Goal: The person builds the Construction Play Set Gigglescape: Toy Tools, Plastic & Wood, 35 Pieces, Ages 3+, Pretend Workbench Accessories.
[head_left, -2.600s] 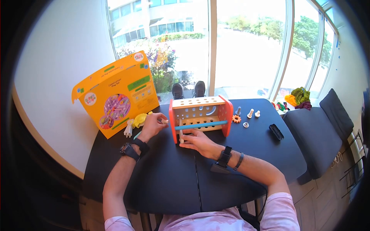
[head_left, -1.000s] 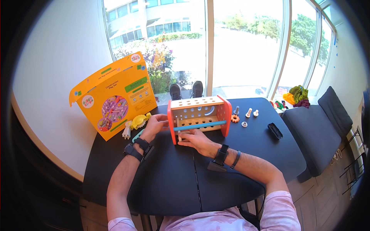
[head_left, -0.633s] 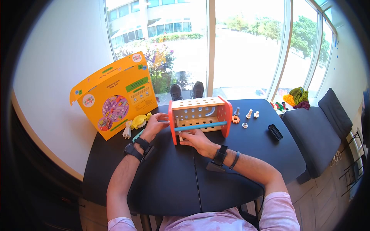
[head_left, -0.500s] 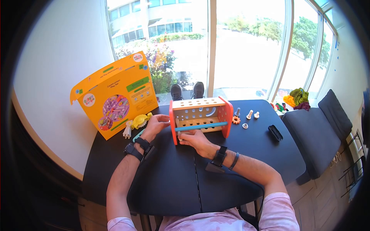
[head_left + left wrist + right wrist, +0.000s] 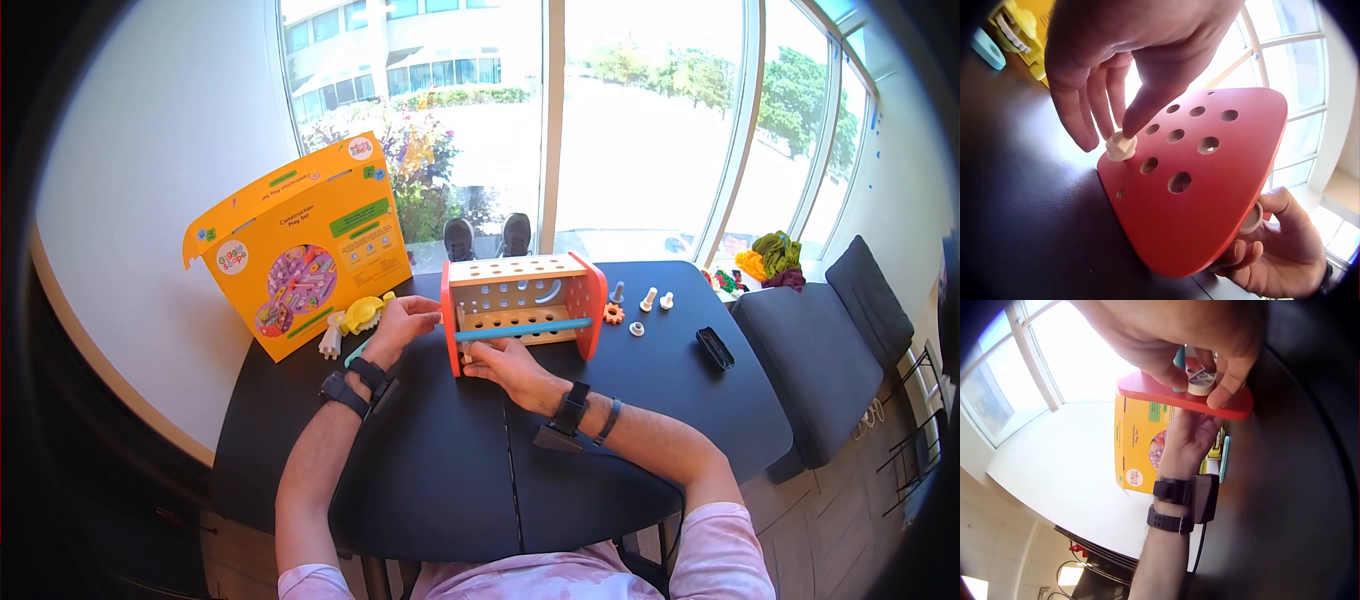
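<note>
A toy toolbox stands on the black table, with red side panels [image 5: 592,312], a perforated wooden top [image 5: 515,264] and a blue bar [image 5: 525,329] across its front. At the outer face of the left panel, my left hand [image 5: 400,325] pinches a cream toy bolt [image 5: 1121,147]; only its faceted head shows, low near the panel's corner. Inside that panel, beneath the bar, my right hand [image 5: 515,368] grips a round cream toy piece [image 5: 1201,384] with a ribbed face between thumb and fingers. The bolt's shaft is hidden.
An orange box [image 5: 300,250] stands at the left, with yellow [image 5: 362,314] and white [image 5: 330,340] toy parts before it. Right of the toolbox are an orange gear [image 5: 613,314], several bolts [image 5: 649,298], a small nut [image 5: 637,328] and a black case [image 5: 714,348].
My left hand has moved right, bringing the cream bolt from beside the toolbox to its left panel. My right hand stays inside that panel. During the last half second both hands hardly move.
</note>
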Demonstrator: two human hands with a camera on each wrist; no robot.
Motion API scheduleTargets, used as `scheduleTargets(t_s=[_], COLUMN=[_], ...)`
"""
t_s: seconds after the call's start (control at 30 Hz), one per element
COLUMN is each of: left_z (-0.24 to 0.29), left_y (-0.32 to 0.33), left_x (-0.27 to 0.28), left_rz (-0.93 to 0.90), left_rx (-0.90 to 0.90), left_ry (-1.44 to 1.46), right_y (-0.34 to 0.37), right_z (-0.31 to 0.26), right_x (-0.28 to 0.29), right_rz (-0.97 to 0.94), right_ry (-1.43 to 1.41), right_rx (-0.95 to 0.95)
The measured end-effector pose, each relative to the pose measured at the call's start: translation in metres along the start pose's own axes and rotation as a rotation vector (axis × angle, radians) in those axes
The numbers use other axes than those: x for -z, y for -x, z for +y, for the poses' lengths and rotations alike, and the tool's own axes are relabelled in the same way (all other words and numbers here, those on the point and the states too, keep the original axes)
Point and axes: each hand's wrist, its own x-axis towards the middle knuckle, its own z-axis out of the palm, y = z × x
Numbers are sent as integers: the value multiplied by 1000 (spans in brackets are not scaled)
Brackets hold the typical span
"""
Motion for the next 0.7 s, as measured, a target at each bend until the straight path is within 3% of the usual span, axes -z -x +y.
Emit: scheduleTargets(t_s=[0.13, 0.33, 0.53, 0.7], left_z=[2, -10, -4, -16], left_y=[-4, -10, -4, -13], left_x=[-1, 3, 2, 1], left_rz=[-29, -80, -60, -94], left_rx=[130, -50, 99, 57], left_ry=[-47, 62, -14, 0], right_y=[-2, 0, 1, 3], right_z=[1, 0, 0, -1], right_x=[1, 1, -2, -3], right_rz=[1, -4, 10, 16], right_ry=[-10, -16, -49, -59], right_rx=[-12, -11, -1, 2])
